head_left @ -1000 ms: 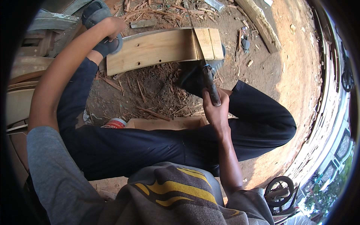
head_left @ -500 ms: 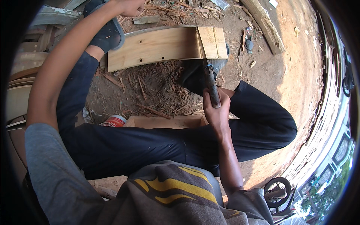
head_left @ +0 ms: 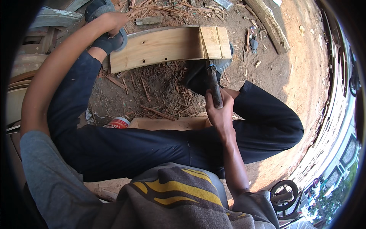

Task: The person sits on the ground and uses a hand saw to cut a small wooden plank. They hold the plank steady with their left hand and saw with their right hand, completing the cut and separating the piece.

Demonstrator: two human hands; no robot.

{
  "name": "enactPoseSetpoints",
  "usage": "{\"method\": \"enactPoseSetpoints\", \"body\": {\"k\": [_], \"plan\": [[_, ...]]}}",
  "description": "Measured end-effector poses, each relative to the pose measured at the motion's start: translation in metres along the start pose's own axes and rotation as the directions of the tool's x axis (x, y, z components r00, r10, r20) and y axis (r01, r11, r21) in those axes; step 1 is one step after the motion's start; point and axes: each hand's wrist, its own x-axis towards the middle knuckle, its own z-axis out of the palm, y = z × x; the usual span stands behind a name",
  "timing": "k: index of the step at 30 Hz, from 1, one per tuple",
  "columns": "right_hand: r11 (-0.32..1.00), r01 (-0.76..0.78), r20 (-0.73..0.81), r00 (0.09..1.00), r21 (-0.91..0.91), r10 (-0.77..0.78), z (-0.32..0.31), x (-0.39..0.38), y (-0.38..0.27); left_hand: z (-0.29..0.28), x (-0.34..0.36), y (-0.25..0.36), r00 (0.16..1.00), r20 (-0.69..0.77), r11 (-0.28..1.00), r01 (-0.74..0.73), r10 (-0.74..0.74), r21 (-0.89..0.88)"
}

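My right hand (head_left: 220,107) is closed round the dark, worn handle of a saw (head_left: 214,86). Seen nearly edge-on, its thin blade lies across a pale, slightly curved wooden board (head_left: 164,45), close to the right end. Beyond the blade, a second line crosses the board, and a few dark holes show on its left part. The right end sits over my right foot; the left end lies beside my left sandal (head_left: 121,39). Over that sandal hangs my left hand (head_left: 114,22), its fingers loosely apart and partly hidden, with nothing visible in it.
Wood splinters (head_left: 167,13) litter the dirt around the board. A weathered beam (head_left: 268,24) lies at the far right. A wooden box (head_left: 152,123) and a red-and-white tub (head_left: 117,123) stand by my leg. Curved wooden pieces (head_left: 57,17) are piled at left; a wheel (head_left: 284,195) shows lower right.
My left hand has come down and left from the top edge to above my left foot. The saw and my right hand have shifted only slightly toward the board.
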Motion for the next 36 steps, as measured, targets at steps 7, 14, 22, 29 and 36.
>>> {"method": "enactPoseSetpoints", "body": {"k": [7,14,22,29,36], "plan": [[1.0,-0.007,0.001,1.0,-0.013,0.007,0.0,0.0,0.003,0.001,0.011,0.006,0.991,0.133,0.989,-0.007,-0.013,0.146],[1.0,0.023,-0.011,1.0,0.003,-0.023,0.002,0.0,0.004,-0.003,0.029,-0.017,0.911,-0.412,0.798,-0.265,0.023,-0.541],[1.0,0.012,-0.005,1.0,0.017,-0.012,0.001,0.0,0.004,0.017,0.041,-0.003,0.987,-0.157,0.998,0.029,-0.019,0.063],[1.0,0.016,-0.013,1.0,0.018,-0.016,0.001,0.0,-0.002,0.022,0.043,0.001,0.997,-0.073,0.997,0.016,-0.01,0.08],[1.0,0.013,-0.003,1.0,0.017,-0.013,0.002,0.001,0.003,0.027,0.054,0.004,0.993,-0.108,0.996,0.048,-0.041,0.069]]}}
